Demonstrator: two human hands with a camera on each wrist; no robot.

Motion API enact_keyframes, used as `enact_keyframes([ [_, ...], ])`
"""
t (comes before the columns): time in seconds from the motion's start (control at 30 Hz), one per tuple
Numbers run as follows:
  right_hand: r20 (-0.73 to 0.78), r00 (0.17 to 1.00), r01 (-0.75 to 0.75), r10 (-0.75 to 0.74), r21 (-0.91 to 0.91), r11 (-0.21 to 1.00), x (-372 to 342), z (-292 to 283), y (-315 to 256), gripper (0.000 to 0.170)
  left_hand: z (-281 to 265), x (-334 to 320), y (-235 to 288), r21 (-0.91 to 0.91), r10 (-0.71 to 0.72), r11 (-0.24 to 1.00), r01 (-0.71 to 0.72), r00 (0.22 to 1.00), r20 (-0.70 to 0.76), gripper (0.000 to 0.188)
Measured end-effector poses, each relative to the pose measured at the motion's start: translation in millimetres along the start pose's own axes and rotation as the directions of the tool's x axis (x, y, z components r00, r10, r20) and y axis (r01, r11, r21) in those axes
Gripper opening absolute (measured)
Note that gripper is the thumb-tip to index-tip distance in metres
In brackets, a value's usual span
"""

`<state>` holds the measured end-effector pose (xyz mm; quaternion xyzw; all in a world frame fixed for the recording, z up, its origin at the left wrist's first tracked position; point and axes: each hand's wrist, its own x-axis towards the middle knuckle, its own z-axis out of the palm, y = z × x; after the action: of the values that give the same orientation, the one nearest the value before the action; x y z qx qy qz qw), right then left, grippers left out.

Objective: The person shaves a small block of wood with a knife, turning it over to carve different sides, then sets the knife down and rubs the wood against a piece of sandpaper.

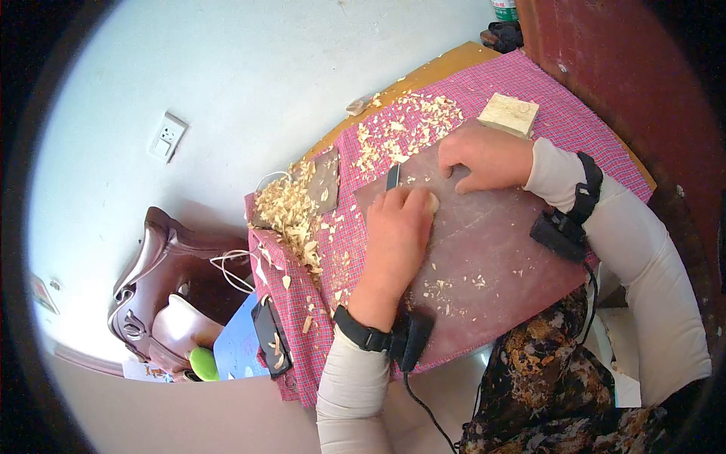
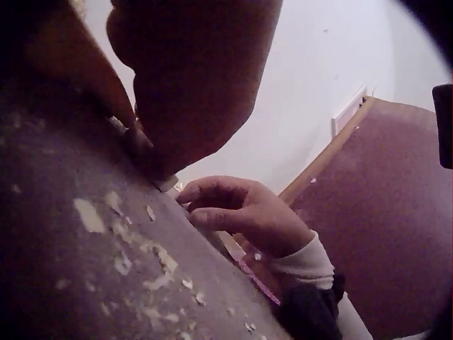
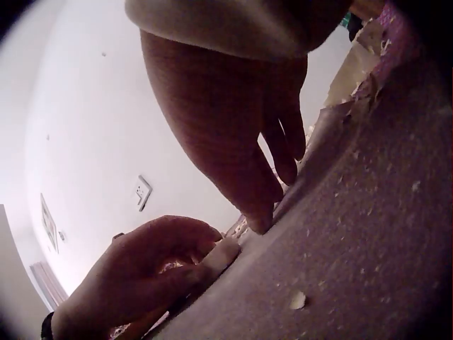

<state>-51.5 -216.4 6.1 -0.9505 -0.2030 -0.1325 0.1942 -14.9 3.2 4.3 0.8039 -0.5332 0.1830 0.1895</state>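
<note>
My left hand (image 1: 397,238) rests low on a reddish-brown board (image 1: 499,257), fingers curled round a small pale wood piece (image 3: 225,255), whose end shows by the index finger. Just beyond its knuckles a flat dark strip with a light edge (image 1: 393,177) sticks out; I cannot tell whether the hand holds it too. To the right, my right hand (image 1: 488,157) is bent over the board's far part. In the right wrist view its loosely bent fingers (image 3: 258,216) point down with fingertips at the board's surface, and nothing shows in them.
Wood shavings (image 1: 287,208) heap at the left on a pink checked cloth (image 1: 344,227), with more chips (image 1: 404,129) along the back. A pale wood block (image 1: 510,115) sits behind the right hand. A phone (image 1: 270,337) lies at the left edge. A white wall (image 1: 249,83) stands behind.
</note>
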Motion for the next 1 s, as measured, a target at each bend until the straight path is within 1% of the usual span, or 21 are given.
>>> enact_keyframes([
  [0.03, 0.005, 1.0, 0.002, -0.002, 0.001, 1.0, 0, 0, 1, 0.023, 0, -1, -1, 0.039, -0.044, 0.998, 0.044, 0.999, 0.004, 0.026],
  [0.13, -0.008, 1.0, 0.017, -0.017, -0.003, 1.0, 1, 2, 4, 0.022, 0, -1, 0, 0.066, -0.053, 0.996, 0.052, 0.998, 0.024, 0.027],
  [0.27, -0.02, 0.999, 0.031, -0.032, -0.04, 0.999, 2, 3, 6, 0.021, -4, -1, 8, 0.018, -0.029, 0.999, 0.028, 0.998, 0.053, 0.028],
  [0.37, 0.012, 1.0, 0.0, 0.0, 0.006, 1.0, 1, 3, 5, 0.024, -4, -1, 6, 0.055, -0.067, 0.996, 0.065, 0.997, 0.026, 0.028],
  [0.43, 0.02, 1.0, -0.011, 0.01, 0.011, 1.0, 2, 3, 4, 0.024, -10, -1, 10, 0.108, -0.085, 0.991, 0.078, 0.995, 0.061, 0.028],
  [0.47, 0.028, 0.999, -0.022, 0.022, 0.015, 1.0, 2, 4, 4, 0.024, -9, -1, 11, 0.108, -0.085, 0.991, 0.078, 0.995, 0.06, 0.028],
  [0.53, 0.018, 1.0, -0.01, 0.01, 0.004, 1.0, 2, 4, 5, 0.024, -7, -2, 12, 0.011, -0.027, 1.0, 0.027, 0.997, 0.079, 0.028],
  [0.57, 0.009, 1.0, 0.002, -0.002, -0.005, 1.0, 2, 4, 5, 0.025, -5, -2, 11, 0.009, -0.028, 1.0, 0.027, 0.996, 0.079, 0.028],
  [0.63, 0.009, 1.0, -0.009, 0.008, 0.026, 1.0, 1, 5, 5, 0.025, -3, -2, 7, 0.052, -0.1, 0.994, 0.098, 0.995, 0.031, 0.024],
  [0.7, 0.007, 1.0, -0.018, 0.017, 0.056, 0.998, 1, 4, 5, 0.025, -6, -2, 9, 0.063, -0.082, 0.995, 0.08, 0.996, 0.045, 0.023],
  [0.77, 0.019, 1.0, 0.01, -0.01, 0.018, 1.0, 2, 3, 5, 0.025, -8, 0, 12, 0.074, -0.062, 0.996, 0.058, 0.996, 0.058, 0.023],
  [0.83, 0.021, 1.0, 0.005, -0.006, 0.015, 1.0, 2, 3, 5, 0.025, -7, -1, 15, -0.02, -0.023, 0.999, 0.025, 0.997, 0.074, 0.023],
  [0.87, 0.023, 1.0, 0.002, -0.002, 0.014, 1.0, 2, 2, 4, 0.025, -6, -2, 13, -0.021, -0.024, 0.999, 0.026, 0.997, 0.074, 0.023],
  [0.93, 0.031, 0.999, -0.009, 0.009, 0.015, 1.0, 1, 2, 3, 0.025, -3, -2, 9, 0.064, -0.05, 0.997, 0.05, 0.999, 0.008, 0.026],
  [0.97, 0.038, 0.999, -0.02, 0.02, 0.016, 1.0, 2, 1, 3, 0.025, -4, -2, 9, 0.064, -0.051, 0.997, 0.05, 0.999, 0.007, 0.026],
  [1.0, 0.038, 0.999, -0.019, 0.018, 0.015, 1.0, 2, 2, 4, 0.025, -6, -2, 11, 0.02, -0.047, 0.999, 0.046, 0.998, 0.049, 0.026],
])
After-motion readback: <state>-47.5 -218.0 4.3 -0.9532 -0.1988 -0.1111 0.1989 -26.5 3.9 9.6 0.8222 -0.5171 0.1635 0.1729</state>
